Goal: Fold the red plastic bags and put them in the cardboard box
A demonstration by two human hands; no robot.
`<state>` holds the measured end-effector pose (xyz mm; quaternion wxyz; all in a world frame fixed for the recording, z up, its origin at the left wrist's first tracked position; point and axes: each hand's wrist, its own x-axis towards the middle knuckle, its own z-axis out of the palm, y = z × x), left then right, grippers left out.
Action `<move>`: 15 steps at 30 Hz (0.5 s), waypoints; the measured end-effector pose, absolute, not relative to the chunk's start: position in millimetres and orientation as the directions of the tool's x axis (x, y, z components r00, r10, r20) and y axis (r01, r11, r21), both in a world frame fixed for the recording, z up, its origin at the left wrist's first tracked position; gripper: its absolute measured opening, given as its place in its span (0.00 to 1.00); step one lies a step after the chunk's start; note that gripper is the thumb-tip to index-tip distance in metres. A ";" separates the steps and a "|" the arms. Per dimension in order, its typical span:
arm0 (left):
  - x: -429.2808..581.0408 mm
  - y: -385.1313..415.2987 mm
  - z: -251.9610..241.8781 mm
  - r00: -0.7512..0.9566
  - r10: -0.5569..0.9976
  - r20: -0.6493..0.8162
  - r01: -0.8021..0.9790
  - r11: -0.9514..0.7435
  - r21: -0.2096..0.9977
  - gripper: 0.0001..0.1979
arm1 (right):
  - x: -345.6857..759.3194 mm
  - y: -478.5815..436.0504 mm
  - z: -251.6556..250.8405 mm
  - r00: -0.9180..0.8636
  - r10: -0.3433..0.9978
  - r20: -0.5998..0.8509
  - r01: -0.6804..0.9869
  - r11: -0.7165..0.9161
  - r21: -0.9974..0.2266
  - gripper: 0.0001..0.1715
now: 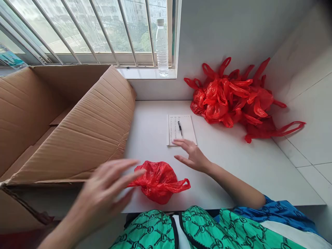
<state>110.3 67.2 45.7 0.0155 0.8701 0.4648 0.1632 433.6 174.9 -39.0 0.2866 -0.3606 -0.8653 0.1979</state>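
A knotted red plastic bag (159, 180) sits on the white tabletop near its front edge, its handle loop sticking out to the right. My left hand (103, 190), blurred by motion, is over the bag's left side with its fingers spread, and I cannot tell whether it touches the plastic. Beyond the bag, my right hand (192, 155) hovers with fingers stretched toward a notebook (188, 126). Handwriting covers part of the page, and a black pen (180, 128) lies across it. Neither hand holds anything that I can see.
To the left stands a large open cardboard box (85, 128). A heap of red plastic bags (228, 97) rests against the wall at the back right. On the sill of the barred window, a clear water bottle (162, 48) stands upright. The white table (259, 169) meets a tiled wall at right.
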 end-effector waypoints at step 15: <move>183.6 172.0 42.1 0.147 0.987 0.062 0.575 -0.137 0.806 0.27 | 450.0 201.9 -4.1 -0.168 0.946 0.276 0.294 0.315 -0.902 0.20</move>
